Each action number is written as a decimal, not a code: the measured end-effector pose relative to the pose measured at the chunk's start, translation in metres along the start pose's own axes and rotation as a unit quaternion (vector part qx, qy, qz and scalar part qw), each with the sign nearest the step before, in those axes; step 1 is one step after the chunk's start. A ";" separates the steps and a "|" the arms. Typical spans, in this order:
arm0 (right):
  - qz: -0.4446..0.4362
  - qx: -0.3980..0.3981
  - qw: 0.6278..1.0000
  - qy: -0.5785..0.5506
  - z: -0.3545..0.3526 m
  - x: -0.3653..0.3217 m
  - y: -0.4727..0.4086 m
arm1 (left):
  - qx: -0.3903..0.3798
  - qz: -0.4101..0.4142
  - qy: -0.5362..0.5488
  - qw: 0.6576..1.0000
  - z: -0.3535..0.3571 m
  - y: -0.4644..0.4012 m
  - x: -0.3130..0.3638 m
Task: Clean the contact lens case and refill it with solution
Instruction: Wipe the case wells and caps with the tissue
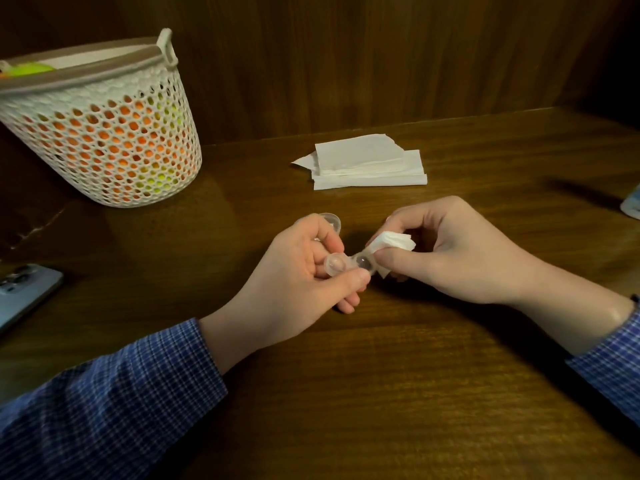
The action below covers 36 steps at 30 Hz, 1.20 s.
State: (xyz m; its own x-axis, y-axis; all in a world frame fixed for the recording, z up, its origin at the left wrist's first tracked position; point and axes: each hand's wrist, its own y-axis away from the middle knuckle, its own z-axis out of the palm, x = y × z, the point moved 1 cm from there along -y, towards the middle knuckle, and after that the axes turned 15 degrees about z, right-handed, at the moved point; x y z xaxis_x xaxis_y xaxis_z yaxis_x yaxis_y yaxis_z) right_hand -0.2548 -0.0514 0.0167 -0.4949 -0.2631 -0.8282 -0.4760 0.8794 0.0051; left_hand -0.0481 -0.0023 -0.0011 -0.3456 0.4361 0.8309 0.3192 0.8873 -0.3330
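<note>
A clear contact lens case (346, 264) with two round wells is pinched in my left hand (298, 282) just above the wooden table. Both wells are uncovered. My right hand (446, 251) grips a crumpled white tissue (393, 242) and presses it against the right well. A clear round cap (331, 220) lies on the table just behind my left fingers, partly hidden by them. At the right edge of the view a white bottle (632, 204) is only partly visible.
A stack of folded white tissues (367, 161) lies behind the hands. A white mesh basket (104, 133) with orange and yellow contents stands at the back left. A phone (24, 292) lies at the left edge. A wooden wall panel closes the back.
</note>
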 end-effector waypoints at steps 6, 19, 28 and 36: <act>0.114 0.004 0.990 -0.087 0.012 0.005 -0.004 | 0.069 0.004 -0.094 0.993 0.008 0.002 -0.002; 0.118 0.043 0.992 0.024 0.015 0.003 -0.002 | -0.038 0.074 -0.199 0.976 0.003 0.010 0.003; 0.061 0.068 0.993 0.077 0.021 0.003 -0.001 | -0.076 0.068 -0.166 0.981 -0.010 0.010 -0.002; 0.044 -0.054 0.994 0.087 0.005 -0.005 0.007 | -0.093 0.096 -0.168 0.977 -0.004 0.003 0.003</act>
State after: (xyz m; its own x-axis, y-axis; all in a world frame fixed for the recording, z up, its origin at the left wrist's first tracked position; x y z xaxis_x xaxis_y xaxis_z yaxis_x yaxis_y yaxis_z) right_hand -0.2523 -0.0417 0.0179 -0.6520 -0.2591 -0.7126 -0.4959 0.8566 0.1423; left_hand -0.0447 0.0011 0.0017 -0.5230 0.6442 0.5581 0.5510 0.7551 -0.3552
